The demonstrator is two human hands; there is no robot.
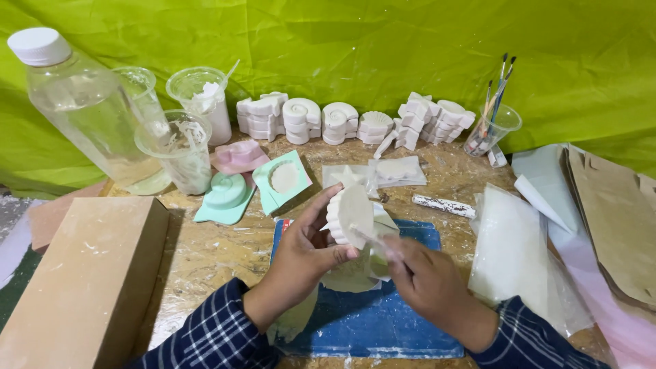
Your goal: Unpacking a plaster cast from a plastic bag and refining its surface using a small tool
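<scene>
Green backdrop cloth point(383, 41) behind a speckled worktable point(205, 253). Cardboard box point(82, 280) at left, blue mat point(383, 328) centre. Above the mat, left hand point(301, 263) grips a white shell-shaped cast point(350, 213) (ridged edge facing left). Right hand point(430, 283) pinches a thin tool point(372, 240), its tip touching the cast.

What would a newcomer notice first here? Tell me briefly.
At centre, the left hand holds up a white shell-shaped cast while the right hand works at its edge, over a blue mat. Behind, a row of stacked white casts lines the bright green backdrop. A big clear bottle stands far left.
</scene>
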